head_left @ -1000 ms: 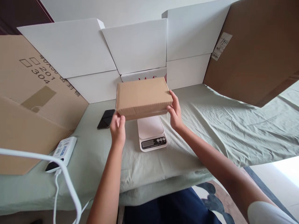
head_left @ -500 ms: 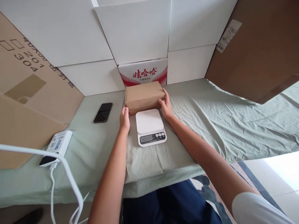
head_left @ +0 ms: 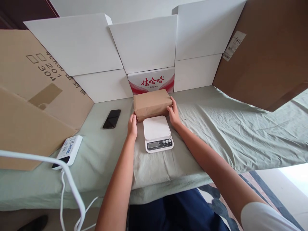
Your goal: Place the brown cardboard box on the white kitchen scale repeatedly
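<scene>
A brown cardboard box (head_left: 153, 102) is held between my two hands, just behind a white digital kitchen scale (head_left: 157, 131). My left hand (head_left: 132, 125) presses on the box's left end, thumb up at its front corner. On the opposite end, my right hand (head_left: 173, 112) grips with its thumb at the front face and its fingers around the side. The box's underside is hidden, so I cannot tell whether it rests on the cloth. Nothing lies on the scale's platform, and its display looks blank.
A black phone (head_left: 112, 119) lies left of the box. Further left is a white device (head_left: 68, 150) with a cable (head_left: 63, 192). White boxes (head_left: 146, 45) and a red-and-white carton (head_left: 151, 80) stand behind; large brown cartons (head_left: 262, 54) flank the green cloth (head_left: 228, 128).
The camera view has tilted up slightly and shifted, showing more wall above the white boxes. My hands keep their hold on the cardboard box, which looks unmoved beside the scale.
</scene>
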